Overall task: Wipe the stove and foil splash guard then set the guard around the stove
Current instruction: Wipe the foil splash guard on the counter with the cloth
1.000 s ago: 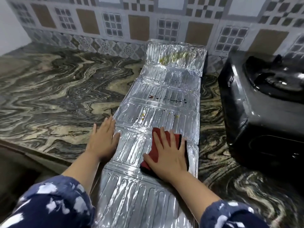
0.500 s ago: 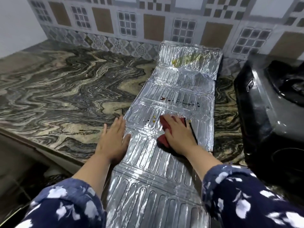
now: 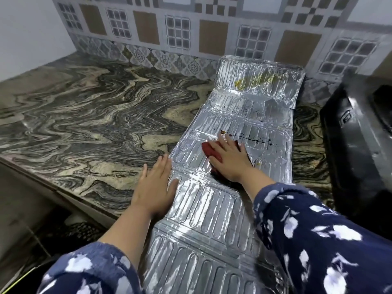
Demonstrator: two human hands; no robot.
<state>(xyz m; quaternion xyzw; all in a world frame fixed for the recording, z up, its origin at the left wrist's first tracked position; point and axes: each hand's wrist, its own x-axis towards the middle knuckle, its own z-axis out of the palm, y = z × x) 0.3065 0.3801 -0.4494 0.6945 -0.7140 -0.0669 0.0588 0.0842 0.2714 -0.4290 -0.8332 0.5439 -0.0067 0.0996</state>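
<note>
The foil splash guard [image 3: 212, 211] lies unfolded flat on the marbled counter, running from the front edge to the tiled wall, its far panel tilted up. Dark splatter marks cross a middle panel and yellow stains smear the far panel. My right hand [image 3: 230, 161] presses a red cloth [image 3: 209, 150] flat on the middle panel, just below the dark marks. My left hand [image 3: 156, 188] lies flat, fingers apart, on the guard's left edge, partly on the counter. The black stove [image 3: 356, 149] stands at the right, partly cut off by the frame.
The marbled counter [image 3: 95, 128] stretches wide to the left of the guard. A patterned tiled wall [image 3: 191, 32] backs it. The counter's front edge [image 3: 63, 193] runs diagonally at lower left. A narrow counter strip separates guard and stove.
My right hand has slid the red cloth away from me along the guard, from the near panel up to the panel with dark marks. My left hand stays on the guard's left edge.
</note>
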